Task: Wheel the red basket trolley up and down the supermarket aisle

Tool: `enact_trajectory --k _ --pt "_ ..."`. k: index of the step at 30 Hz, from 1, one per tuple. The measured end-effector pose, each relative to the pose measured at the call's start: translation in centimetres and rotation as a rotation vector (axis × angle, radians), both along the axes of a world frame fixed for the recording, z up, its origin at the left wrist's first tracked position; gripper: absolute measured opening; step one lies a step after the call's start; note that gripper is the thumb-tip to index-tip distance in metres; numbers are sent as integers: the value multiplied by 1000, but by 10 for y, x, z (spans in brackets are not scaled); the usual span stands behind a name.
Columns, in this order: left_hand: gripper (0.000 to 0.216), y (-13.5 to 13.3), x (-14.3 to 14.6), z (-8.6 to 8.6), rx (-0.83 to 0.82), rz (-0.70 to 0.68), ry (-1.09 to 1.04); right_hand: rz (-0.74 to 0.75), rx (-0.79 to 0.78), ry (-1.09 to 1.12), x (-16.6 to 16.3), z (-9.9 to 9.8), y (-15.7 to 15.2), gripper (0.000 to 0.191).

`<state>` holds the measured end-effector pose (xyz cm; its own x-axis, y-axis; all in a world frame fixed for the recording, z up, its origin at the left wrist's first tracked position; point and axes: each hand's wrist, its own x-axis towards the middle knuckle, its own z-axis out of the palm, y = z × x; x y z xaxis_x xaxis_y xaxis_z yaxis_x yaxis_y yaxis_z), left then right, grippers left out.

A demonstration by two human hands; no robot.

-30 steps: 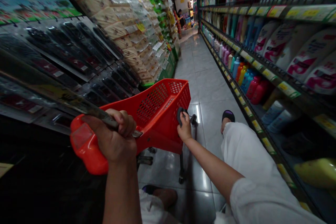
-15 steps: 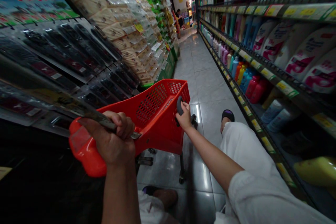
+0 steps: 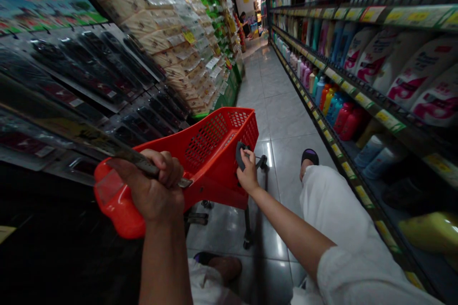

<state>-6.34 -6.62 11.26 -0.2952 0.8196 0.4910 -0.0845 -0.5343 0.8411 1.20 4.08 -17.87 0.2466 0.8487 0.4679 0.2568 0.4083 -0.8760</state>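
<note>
My left hand (image 3: 157,186) is closed around the end of a long greyish rail (image 3: 121,147) that runs in from the left and looks like a shelf edge. Just behind that hand is the red handle end (image 3: 119,214) of a red plastic shopping cart (image 3: 214,186) with perforated walls. My right hand (image 3: 248,171) pinches a dark grey cloth (image 3: 241,156) against the cart's outer right side, below the rim. The part of the cloth under my fingers is hidden. Only bare red plastic shows in the visible part of the basket.
Shelves of bottles (image 3: 361,52) line the right side. On the left hang dark packaged goods (image 3: 96,66), with stacked tissue packs (image 3: 171,52) beyond. Cart wheels (image 3: 247,240) stand on the grey tiled floor (image 3: 279,86). A person (image 3: 244,24) is far down the aisle.
My right hand has slid the grey cloth down and slightly left along the cart's side. My left hand keeps its grip on the rail, and the cart stays nearly still.
</note>
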Motion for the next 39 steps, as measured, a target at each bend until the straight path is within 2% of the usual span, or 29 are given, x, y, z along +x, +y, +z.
enact_trajectory --k 4,6,8,12,14,16,19,21,23,26,28,29,31,35,37,39 --pt "63 0 0 0 4 -20 -28 40 -248 11 9 -41 -18 79" --pt "63 1 -1 -1 9 -17 -38 66 -354 52 12 -56 -18 80" --pt "64 3 -2 -1 7 -14 -40 56 -352 96 10 -52 -13 80" --pt "65 10 -5 -2 10 -23 -54 28 -121 123 -4 -17 -6 82" --pt "65 13 -5 -3 14 -27 -63 65 -43 110 -10 -12 -13 83" --pt "64 15 -5 -4 19 -28 -70 82 -82 114 -11 -24 -24 82" --pt "63 17 -3 -5 27 -30 -74 63 -284 155 -8 -58 -39 76" --pt "62 18 -3 -5 29 -30 -72 52 -365 186 -7 -69 -42 72" --pt "62 19 -2 -5 27 -25 -75 36 -330 214 -10 -62 -39 73" --pt "62 20 -2 -4 24 -12 -87 51 -151 204 -19 -31 -37 79" --pt "62 21 -2 -5 22 -9 -94 101 -47 162 -21 -18 -43 81" --pt "62 21 -2 -5 20 -8 -98 122 -25 143 -21 -18 -47 82" --pt "63 22 -2 -5 19 -3 -104 129 -55 126 -18 -30 -58 81" --pt "64 24 -3 -5 19 -1 -104 114 -260 157 -10 -63 -71 75" --pt "64 25 -3 -5 16 -9 -100 111 -294 186 -13 -63 -71 77" --pt "64 27 -4 -4 13 -14 -99 120 -245 200 -21 -51 -71 83"
